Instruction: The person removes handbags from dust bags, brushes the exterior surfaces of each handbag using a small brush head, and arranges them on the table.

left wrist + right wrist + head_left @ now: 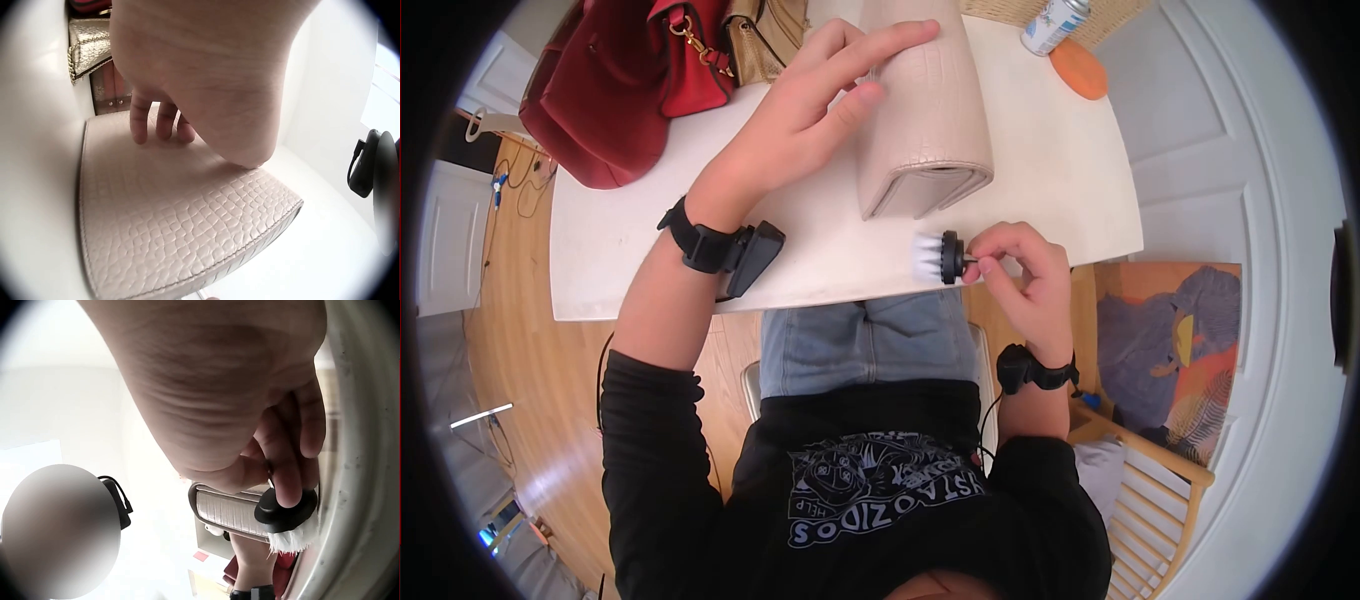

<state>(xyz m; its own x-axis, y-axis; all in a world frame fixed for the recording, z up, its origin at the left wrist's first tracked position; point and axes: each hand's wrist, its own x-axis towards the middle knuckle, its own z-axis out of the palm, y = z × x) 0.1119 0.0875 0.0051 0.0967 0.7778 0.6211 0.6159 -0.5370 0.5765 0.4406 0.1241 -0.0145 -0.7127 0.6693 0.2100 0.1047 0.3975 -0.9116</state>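
Note:
A pale beige crocodile-embossed handbag lies on the white table, its narrow end toward the person. My left hand rests on top of it with loosely spread fingers; in the left wrist view the fingertips touch the embossed leather. Just off the table's front edge, my right hand pinches the thin metal shank of a round black brush between thumb and fingers. Its white bristles point left, a short way below the bag's near end. In the right wrist view the bristles face downward.
Red handbags and a gold bag stand at the table's back left. A spray can and an orange oval pad lie at the back right, beside a woven basket. A wooden chair stands right of the person.

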